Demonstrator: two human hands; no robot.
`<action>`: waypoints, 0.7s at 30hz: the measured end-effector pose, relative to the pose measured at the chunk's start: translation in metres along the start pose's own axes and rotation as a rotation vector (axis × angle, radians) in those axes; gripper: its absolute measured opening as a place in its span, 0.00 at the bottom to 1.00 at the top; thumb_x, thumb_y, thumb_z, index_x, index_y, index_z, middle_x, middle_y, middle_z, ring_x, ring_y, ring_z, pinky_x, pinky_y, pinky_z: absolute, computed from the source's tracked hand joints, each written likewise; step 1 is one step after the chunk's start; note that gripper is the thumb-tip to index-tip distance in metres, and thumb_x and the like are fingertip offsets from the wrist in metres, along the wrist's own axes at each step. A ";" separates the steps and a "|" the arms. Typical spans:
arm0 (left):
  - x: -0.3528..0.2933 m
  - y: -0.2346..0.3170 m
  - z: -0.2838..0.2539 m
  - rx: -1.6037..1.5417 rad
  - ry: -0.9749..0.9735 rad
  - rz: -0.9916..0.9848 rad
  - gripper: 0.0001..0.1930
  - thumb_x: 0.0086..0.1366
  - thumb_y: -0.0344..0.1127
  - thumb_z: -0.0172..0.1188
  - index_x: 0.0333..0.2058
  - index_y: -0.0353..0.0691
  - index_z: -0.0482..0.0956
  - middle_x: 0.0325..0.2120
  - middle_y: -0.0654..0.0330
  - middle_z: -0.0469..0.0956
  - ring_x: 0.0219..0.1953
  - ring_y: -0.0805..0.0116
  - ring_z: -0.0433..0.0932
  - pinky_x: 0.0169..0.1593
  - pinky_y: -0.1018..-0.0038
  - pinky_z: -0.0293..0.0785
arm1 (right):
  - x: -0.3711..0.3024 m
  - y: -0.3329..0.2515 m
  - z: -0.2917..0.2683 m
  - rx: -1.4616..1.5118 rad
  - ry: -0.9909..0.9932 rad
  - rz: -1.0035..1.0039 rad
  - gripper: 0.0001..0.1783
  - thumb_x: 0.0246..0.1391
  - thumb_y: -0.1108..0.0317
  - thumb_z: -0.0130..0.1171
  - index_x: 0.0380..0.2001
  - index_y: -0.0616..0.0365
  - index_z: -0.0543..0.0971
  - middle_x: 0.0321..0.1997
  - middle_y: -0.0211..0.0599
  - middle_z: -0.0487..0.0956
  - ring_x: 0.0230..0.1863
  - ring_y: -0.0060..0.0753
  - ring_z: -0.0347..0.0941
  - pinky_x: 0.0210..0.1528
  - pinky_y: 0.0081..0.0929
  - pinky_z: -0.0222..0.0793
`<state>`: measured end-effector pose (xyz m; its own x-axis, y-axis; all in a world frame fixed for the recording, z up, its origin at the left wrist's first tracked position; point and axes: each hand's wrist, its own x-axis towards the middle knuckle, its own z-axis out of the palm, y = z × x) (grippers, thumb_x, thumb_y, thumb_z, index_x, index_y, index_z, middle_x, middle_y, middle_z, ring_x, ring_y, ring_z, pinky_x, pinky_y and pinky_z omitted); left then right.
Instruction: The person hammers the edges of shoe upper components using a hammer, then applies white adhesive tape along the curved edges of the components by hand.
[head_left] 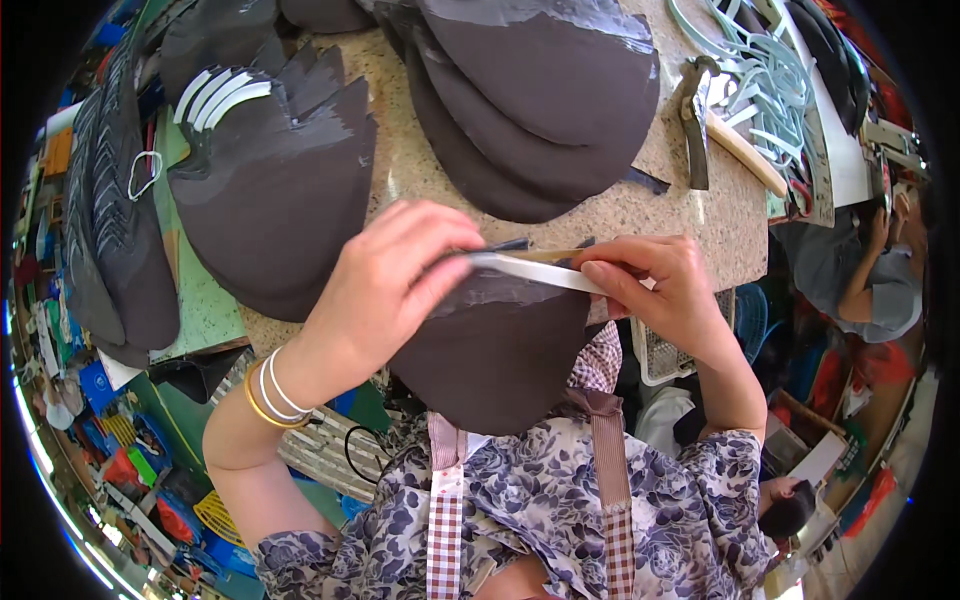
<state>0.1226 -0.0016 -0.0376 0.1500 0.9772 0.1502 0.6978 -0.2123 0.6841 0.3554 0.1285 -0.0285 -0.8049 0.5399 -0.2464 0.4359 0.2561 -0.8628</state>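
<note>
A dark, rounded flat piece (495,360) hangs over the near edge of the table, its straight upper edge between my hands. Along that edge runs a narrow white strip (545,273). My left hand (405,275) is closed at the strip's left part, thumb and fingers pinching it. My right hand (655,280) pinches the strip's right end between thumb and fingers. A thin dark strip shows beside my left fingertips. What lies under my fingers is partly hidden.
Stacked dark rounded pieces (540,130) lie at the back, and another stack (275,220) at left carries several white curved strips (222,98). A hammer (697,130) and tangled pale-blue strips (770,85) lie at back right. Another person (860,270) sits at far right.
</note>
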 end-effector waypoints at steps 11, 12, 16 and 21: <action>0.015 0.007 0.018 -0.169 -0.022 -0.239 0.06 0.59 0.28 0.59 0.34 0.31 0.75 0.26 0.56 0.70 0.25 0.63 0.72 0.31 0.69 0.68 | -0.027 0.035 0.002 0.039 0.238 -0.047 0.08 0.57 0.73 0.57 0.36 0.66 0.81 0.25 0.37 0.81 0.24 0.23 0.78 0.22 0.19 0.72; 0.015 0.009 0.020 -0.098 0.023 -0.200 0.07 0.58 0.29 0.61 0.32 0.32 0.75 0.25 0.56 0.69 0.24 0.59 0.74 0.29 0.66 0.70 | -0.027 0.033 0.001 0.043 0.240 -0.048 0.08 0.57 0.73 0.57 0.36 0.66 0.81 0.25 0.37 0.81 0.24 0.23 0.78 0.22 0.19 0.72; 0.013 0.020 0.020 -0.032 0.062 -0.168 0.07 0.58 0.29 0.62 0.32 0.32 0.75 0.25 0.55 0.68 0.24 0.58 0.74 0.28 0.65 0.69 | -0.016 0.014 0.009 0.103 0.040 -0.164 0.11 0.52 0.66 0.63 0.34 0.63 0.80 0.23 0.41 0.79 0.23 0.32 0.78 0.26 0.27 0.71; 0.012 0.035 0.015 0.027 0.117 -0.116 0.07 0.56 0.28 0.63 0.31 0.33 0.76 0.25 0.56 0.68 0.24 0.58 0.74 0.27 0.67 0.70 | 0.011 -0.002 0.039 0.079 0.133 -0.228 0.08 0.49 0.67 0.63 0.29 0.61 0.79 0.23 0.46 0.78 0.23 0.46 0.76 0.24 0.33 0.70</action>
<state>0.1595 0.0031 -0.0224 -0.0145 0.9879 0.1543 0.7247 -0.0959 0.6823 0.3301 0.1028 -0.0467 -0.8165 0.5772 0.0133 0.2129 0.3225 -0.9223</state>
